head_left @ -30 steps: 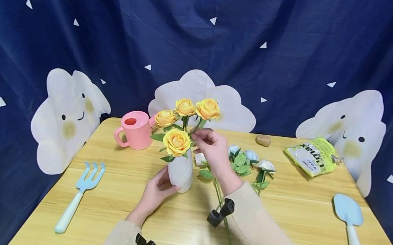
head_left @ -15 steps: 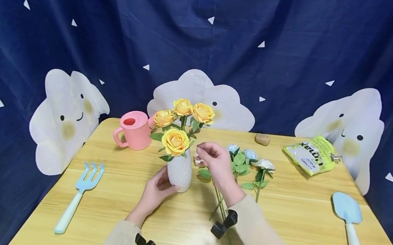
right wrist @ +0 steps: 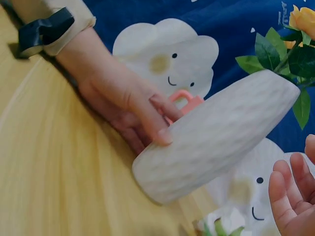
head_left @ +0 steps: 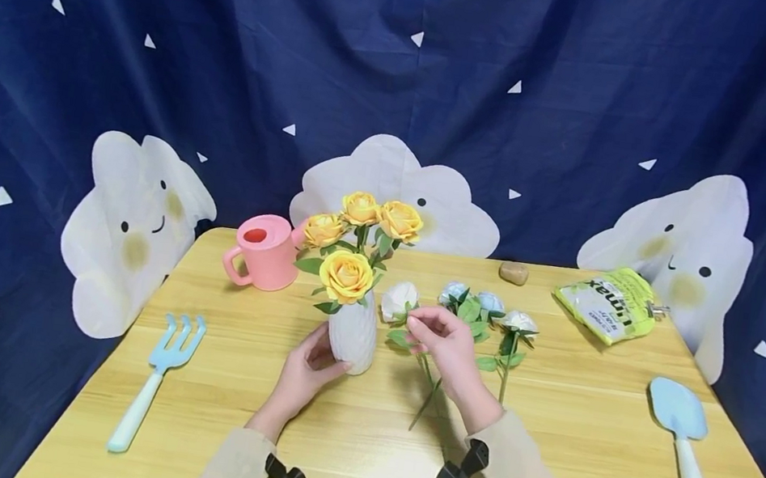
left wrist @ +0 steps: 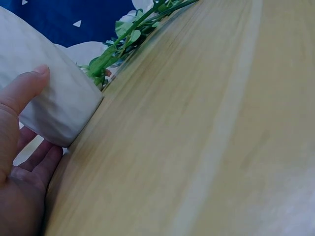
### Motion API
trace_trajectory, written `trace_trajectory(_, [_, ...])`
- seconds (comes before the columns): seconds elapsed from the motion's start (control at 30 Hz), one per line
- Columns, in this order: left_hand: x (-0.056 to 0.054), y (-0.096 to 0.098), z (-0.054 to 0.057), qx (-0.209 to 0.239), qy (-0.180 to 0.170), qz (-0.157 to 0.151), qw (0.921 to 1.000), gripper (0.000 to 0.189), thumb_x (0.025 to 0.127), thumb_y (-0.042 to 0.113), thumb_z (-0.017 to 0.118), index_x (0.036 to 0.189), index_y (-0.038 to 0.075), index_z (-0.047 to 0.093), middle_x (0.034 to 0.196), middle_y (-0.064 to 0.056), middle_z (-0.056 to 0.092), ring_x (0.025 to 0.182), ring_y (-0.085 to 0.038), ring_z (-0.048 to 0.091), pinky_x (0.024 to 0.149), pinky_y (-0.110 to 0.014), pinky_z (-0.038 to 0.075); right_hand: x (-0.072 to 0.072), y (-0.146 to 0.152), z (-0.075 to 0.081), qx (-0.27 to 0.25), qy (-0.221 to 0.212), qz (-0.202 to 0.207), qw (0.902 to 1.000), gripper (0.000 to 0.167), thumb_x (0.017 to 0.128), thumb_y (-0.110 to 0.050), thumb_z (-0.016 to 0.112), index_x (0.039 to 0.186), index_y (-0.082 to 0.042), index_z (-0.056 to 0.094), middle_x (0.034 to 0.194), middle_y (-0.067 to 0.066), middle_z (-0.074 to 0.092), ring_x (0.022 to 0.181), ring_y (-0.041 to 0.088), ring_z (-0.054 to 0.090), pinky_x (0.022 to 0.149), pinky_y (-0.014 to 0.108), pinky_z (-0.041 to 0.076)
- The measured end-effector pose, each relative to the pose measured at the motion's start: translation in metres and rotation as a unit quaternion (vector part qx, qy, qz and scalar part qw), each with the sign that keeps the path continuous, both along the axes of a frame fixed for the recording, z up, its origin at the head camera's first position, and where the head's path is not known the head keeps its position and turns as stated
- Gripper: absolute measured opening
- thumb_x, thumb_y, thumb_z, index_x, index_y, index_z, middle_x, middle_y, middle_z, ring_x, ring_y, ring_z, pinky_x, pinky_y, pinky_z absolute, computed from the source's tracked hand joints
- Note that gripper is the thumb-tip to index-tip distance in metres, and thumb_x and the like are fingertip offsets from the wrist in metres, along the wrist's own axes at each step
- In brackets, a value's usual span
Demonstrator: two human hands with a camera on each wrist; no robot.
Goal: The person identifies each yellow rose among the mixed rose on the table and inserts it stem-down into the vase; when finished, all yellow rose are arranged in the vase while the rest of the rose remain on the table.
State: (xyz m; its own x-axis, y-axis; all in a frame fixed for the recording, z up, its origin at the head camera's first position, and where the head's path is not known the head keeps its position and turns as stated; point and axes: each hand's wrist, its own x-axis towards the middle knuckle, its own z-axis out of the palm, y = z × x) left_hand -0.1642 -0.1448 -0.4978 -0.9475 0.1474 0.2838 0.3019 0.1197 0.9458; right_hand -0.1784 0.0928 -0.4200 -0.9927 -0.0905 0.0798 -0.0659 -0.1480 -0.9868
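My left hand (head_left: 305, 375) holds the lower part of a white textured vase (head_left: 351, 341), thumb on the near side and fingers around the base. The same grip shows in the left wrist view, where the vase (left wrist: 59, 93) stands on the wood. Several yellow roses (head_left: 346, 276) with green leaves rise from the vase. To the right, my right hand (head_left: 449, 354) hovers beside a white rose (head_left: 399, 302) lying on the table, its fingertips close to the flower's leaves. The right wrist view shows this hand's fingers (right wrist: 281, 196) loosely bent, with nothing between them.
Blue roses (head_left: 489, 303) and another white rose (head_left: 518, 322) lie beyond the right hand. A pink watering can (head_left: 270, 256) stands behind left, a hand fork (head_left: 157, 379) at left. A stone (head_left: 514, 273), a green bag (head_left: 612, 305) and a trowel (head_left: 681, 444) are at right.
My right hand has let go of a yellow rose in the vase and moved down and right to the white rose. The left hand stays on the vase.
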Motion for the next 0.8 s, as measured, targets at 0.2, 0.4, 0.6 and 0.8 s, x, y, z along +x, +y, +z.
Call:
trace_trajectory(0.2, [-0.001,0.003,0.001,0.005,-0.007,-0.002,1.0000,0.067,0.078,0.005,0.074,0.137,0.005,0.043,0.116,-0.014,0.057,0.106,-0.031,0.055,0.091,-0.044,0.047,0.009,0.024,-0.013,0.004,-0.023,-0.006,0.9997,0.032,0.085,-0.006,0.067,0.108,0.012,0.055,0.087,0.012,0.061,0.072,0.026,0.062,0.065,0.038,0.055])
trace_trajectory(0.4, [0.001,0.002,0.000,0.019,-0.017,-0.007,0.9997,0.067,0.079,0.004,0.074,0.138,0.004,0.041,0.120,-0.017,0.055,0.110,-0.032,0.053,0.093,-0.046,0.045,0.015,0.052,-0.023,0.031,-0.039,-0.020,0.9986,0.035,0.083,-0.006,0.068,0.109,0.013,0.054,0.087,0.012,0.062,0.071,0.024,0.062,0.066,0.038,0.055])
trace_trajectory(0.6, [0.002,-0.007,0.003,0.020,-0.051,-0.017,0.9984,0.072,0.079,0.004,0.074,0.139,0.006,0.035,0.127,-0.021,0.049,0.117,-0.036,0.047,0.098,-0.050,0.039,0.024,0.084,-0.024,0.083,-0.034,-0.034,0.9954,0.033,0.085,-0.004,0.065,0.112,0.011,0.053,0.089,0.014,0.062,0.071,0.022,0.062,0.066,0.035,0.055])
trace_trajectory(0.8, [0.004,-0.030,0.003,-0.029,-0.070,0.005,0.9971,0.071,0.083,0.019,0.072,0.140,0.005,0.032,0.134,-0.020,0.045,0.123,-0.036,0.042,0.100,-0.047,0.038,0.034,0.118,-0.023,0.144,-0.005,-0.063,0.9875,0.030,0.087,-0.004,0.063,0.112,0.010,0.052,0.089,0.015,0.062,0.070,0.020,0.062,0.063,0.031,0.055])
